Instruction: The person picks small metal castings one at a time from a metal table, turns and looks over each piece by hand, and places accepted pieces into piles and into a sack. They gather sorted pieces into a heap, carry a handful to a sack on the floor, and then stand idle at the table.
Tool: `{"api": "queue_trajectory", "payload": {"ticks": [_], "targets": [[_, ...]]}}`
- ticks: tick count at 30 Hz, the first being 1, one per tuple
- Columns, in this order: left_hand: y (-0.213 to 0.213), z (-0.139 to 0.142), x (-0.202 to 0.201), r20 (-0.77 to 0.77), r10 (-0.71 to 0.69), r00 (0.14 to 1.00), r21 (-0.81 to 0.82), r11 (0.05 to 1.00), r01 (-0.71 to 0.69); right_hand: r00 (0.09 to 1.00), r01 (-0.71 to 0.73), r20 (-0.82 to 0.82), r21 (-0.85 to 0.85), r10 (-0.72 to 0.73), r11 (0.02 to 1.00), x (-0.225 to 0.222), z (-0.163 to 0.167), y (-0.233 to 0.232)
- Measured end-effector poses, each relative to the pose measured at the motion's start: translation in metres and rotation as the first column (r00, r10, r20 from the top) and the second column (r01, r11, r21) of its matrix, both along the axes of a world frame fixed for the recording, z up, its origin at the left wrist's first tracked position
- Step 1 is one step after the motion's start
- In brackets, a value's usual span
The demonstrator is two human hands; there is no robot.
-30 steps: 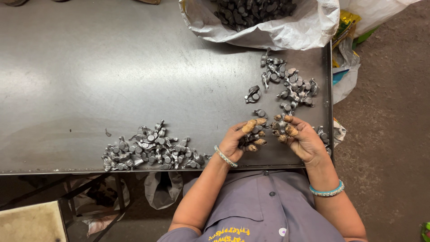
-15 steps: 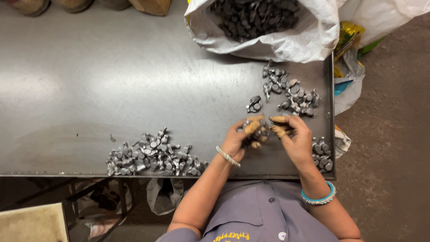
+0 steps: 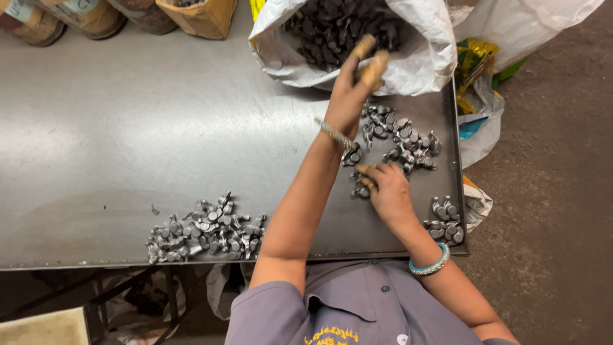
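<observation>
From my feed, the biggest thing in view is the grey metal counter (image 3: 128, 128), which fills most of the frame and ends at a raised lip on the right. At its far edge sits a white sack (image 3: 421, 64), its mouth folded open and full of dark metal parts (image 3: 332, 32). More bags (image 3: 485, 96), white and yellow-green, are bunched on the floor past the counter's right edge, and a row of brownish containers (image 3: 198, 16) lines the far left edge.

On the near left of the counter I see a loose heap of silvery metal parts (image 3: 207, 230). A second, smaller scatter of parts (image 3: 408, 140) lies near the right edge just below the sack, and a small cluster (image 3: 445, 220) sits in the near right corner.

The left hand (image 3: 354, 83) is stretched across to the sack's mouth, fingers drawn together over the dark parts; I cannot tell whether they have hold of any piece. A thin bangle rings that wrist. The right hand (image 3: 383, 188) rests low on the counter just beside the smaller scatter, fingers curled down onto a few silvery pieces (image 3: 361, 190) that show at its fingertips. That wrist carries a turquoise bangle (image 3: 429, 263).
</observation>
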State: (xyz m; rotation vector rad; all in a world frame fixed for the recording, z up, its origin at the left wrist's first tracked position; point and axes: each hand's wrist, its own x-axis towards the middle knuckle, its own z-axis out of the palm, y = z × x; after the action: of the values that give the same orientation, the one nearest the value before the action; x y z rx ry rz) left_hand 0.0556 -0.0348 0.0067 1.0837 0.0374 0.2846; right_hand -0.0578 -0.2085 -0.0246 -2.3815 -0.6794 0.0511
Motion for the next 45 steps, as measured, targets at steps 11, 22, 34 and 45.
{"api": "queue_trajectory", "payload": {"ticks": [11, 22, 34, 45], "targets": [[-0.007, -0.037, -0.174, -0.349, 0.259, 0.901, 0.716, 0.694, 0.078, 1.0, -0.025, -0.002, 0.006, 0.025, 1.0, -0.007, 0.007, -0.04], [-0.035, -0.056, -0.182, -0.048, 0.343, 0.938, 0.848, 0.511, -0.143, 0.987, 0.035, -0.161, 0.13, -0.014, 0.991, 0.006, -0.025, -0.037], [-0.04, -0.051, -0.204, -0.107, 0.434, 0.895, 0.783, 0.591, -0.193, 0.425, 0.585, -0.857, 0.505, 0.291, 0.635, -0.004, -0.013, -0.091], [-0.045, -0.044, -0.215, -0.229, 0.258, 0.938, 0.555, 0.827, -0.092, 0.458, 0.546, -0.792, 0.609, 0.404, 0.575, -0.027, -0.02, -0.099]]}}
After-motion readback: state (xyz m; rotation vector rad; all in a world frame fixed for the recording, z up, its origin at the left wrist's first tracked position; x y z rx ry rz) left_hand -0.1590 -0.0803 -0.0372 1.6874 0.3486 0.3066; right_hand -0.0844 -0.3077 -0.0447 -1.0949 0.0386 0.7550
